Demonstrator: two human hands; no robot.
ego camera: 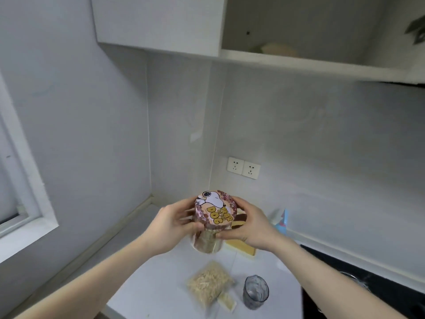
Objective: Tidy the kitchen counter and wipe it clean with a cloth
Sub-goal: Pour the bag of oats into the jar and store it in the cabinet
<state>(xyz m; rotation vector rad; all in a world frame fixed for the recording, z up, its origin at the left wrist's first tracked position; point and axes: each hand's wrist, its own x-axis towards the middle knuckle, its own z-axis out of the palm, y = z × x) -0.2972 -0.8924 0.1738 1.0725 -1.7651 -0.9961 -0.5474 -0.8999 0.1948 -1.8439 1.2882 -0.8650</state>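
I hold a round jar [208,240] with a pink cartoon-dog lid [215,208] up in the air above the white counter [161,284]. My left hand [174,224] grips the jar's left side below the lid. My right hand [250,226] wraps round the lid's right edge. The jar is tilted with its lid toward me. No cloth is visible.
On the counter lie a clear bag of pale strands [210,286], a grey glass cup [255,292] and a yellow box [243,246] behind the jar. A blue packet [281,221] leans on the back wall. A black hob [368,284] lies at right, an open cabinet shelf [299,63] overhead.
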